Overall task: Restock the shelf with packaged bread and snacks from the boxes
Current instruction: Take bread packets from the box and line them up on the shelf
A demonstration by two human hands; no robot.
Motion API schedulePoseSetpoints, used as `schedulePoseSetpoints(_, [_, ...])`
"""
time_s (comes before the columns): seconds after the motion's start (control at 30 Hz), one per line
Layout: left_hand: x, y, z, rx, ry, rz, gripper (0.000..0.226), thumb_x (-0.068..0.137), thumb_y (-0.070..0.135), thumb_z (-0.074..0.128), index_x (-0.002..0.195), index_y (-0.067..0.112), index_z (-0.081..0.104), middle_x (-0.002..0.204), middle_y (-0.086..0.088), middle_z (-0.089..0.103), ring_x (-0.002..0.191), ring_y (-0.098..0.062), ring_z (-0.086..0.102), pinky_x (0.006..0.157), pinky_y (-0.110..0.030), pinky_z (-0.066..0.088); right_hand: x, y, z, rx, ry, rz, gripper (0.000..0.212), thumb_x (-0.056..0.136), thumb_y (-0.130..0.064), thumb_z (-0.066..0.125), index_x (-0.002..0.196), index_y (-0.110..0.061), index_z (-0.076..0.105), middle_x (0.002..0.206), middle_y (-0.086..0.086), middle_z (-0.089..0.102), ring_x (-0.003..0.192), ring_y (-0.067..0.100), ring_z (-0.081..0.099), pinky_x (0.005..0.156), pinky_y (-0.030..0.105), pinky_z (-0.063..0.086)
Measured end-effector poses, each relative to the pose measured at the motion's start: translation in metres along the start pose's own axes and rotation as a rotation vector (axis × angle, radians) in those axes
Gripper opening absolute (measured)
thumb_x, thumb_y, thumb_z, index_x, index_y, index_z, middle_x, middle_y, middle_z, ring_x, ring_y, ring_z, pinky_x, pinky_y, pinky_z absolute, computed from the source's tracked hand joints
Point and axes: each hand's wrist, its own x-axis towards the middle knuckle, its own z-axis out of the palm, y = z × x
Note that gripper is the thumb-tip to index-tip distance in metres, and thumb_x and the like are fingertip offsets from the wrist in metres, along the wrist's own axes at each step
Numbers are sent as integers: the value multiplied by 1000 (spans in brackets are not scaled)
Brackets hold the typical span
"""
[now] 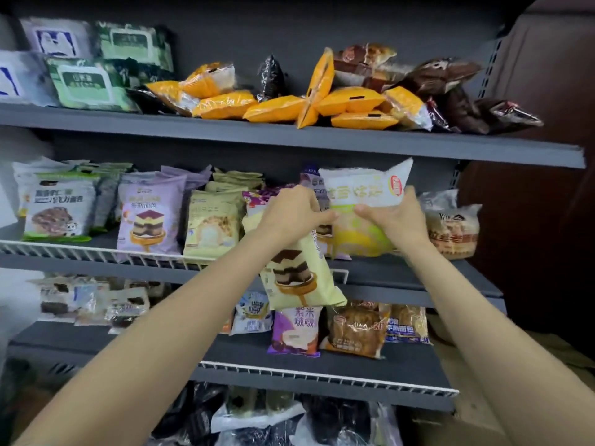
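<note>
Left hand [291, 210] hiding cream packet [297, 272] top, bottom-shelf dark packets [257, 423] blurred, edge-cropped

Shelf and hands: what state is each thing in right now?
Left hand: grips the cream cake packet.
Cream cake packet: held tilted, hanging past the middle shelf's edge.
Right hand: grips the white-and-yellow bread packet.
White-and-yellow bread packet: held upright at the middle shelf.
Middle shelf: packets standing upright in rows.
Orange packets: lying jumbled on the top shelf.
</note>
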Motion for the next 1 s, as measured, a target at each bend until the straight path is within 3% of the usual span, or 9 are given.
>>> schedulePoseSetpoints(0.1, [15, 10, 2, 184, 145, 67, 32, 92, 37, 51, 72, 13, 58, 70, -1, 54, 86, -28, 60, 83, -36, 40, 24, 0, -18, -596, -16, -122, 72, 66, -48, 79, 114, -11, 41, 110, 14, 63, 104, 35, 59, 79, 43, 48])
schedulePoseSetpoints(0.2, [31, 19, 15, 248, 203, 113, 30, 94, 31, 43, 70, 15, 50, 67, 0, 49, 82, -28, 56, 84, -36, 35, 48, 6, -20, -1077, -148, -253, 71, 72, -44, 75, 127, -17, 41, 121, 18, 58, 113, 36, 54, 90, 43, 44])
schedulePoseSetpoints(0.37, [53, 30, 31, 221, 182, 62, 33, 93, 33, 43, 66, 15, 45, 61, 2, 43, 75, -25, 51, 86, -38, 35, 84, 30, -9, -1284, -329, -300, 70, 75, -36, 72, 137, -23, 41, 140, 11, 40, 133, 31, 33, 107, 43, 29])
schedulePoseSetpoints(0.53, [68, 46, 40, 236, 124, 16, 34, 91, 36, 48, 65, 15, 45, 65, 0, 48, 84, -29, 58, 96, -40, 35, 91, 66, -2, -1142, -479, -310, 77, 83, -28, 68, 145, -14, 25, 145, 12, 35, 130, 33, 41, 102, 42, 41])
schedulePoseSetpoints(0.67, [72, 65, 50, 297, 93, 40, 30, 92, 39, 50, 72, 17, 46, 79, -4, 59, 91, -29, 60, 98, -40, 35, 91, 77, -5, -966, -524, -345, 90, 86, -13, 64, 151, -21, 3, 153, 13, 21, 133, 35, 36, 105, 42, 38])
schedulePoseSetpoints(0.73, [73, 71, 56, 337, 100, 56, 29, 92, 40, 51, 75, 17, 47, 83, -5, 62, 92, -29, 60, 97, -39, 36, 92, 79, -6, -954, -582, -360, 86, 90, -9, 56, 151, -26, -3, 155, 13, 16, 136, 35, 32, 108, 42, 36])
schedulePoseSetpoints(0.83, [72, 74, 62, 389, 113, 65, 31, 92, 40, 50, 72, 16, 48, 75, -3, 55, 87, -27, 60, 97, -37, 36, 97, 75, -8, -1011, -669, -386, 69, 98, -15, 38, 150, -33, -3, 156, 10, 17, 140, 34, 25, 114, 44, 26])
schedulePoseSetpoints(0.93, [74, 75, 67, 438, 98, 67, 32, 92, 41, 48, 73, 16, 50, 73, -2, 53, 86, -26, 59, 97, -36, 36, 100, 70, -5, -1034, -702, -384, 77, 94, -8, 44, 151, -30, -3, 154, 12, 23, 139, 33, 29, 112, 45, 28])
schedulePoseSetpoints(1.0, [77, 75, 70, 456, 93, 63, 30, 92, 41, 48, 80, 15, 57, 84, -6, 62, 93, -27, 59, 97, -36, 35, 99, 70, -7, -878, -705, -349, 78, 90, -8, 50, 151, -24, 4, 153, 14, 23, 140, 32, 27, 113, 43, 28])
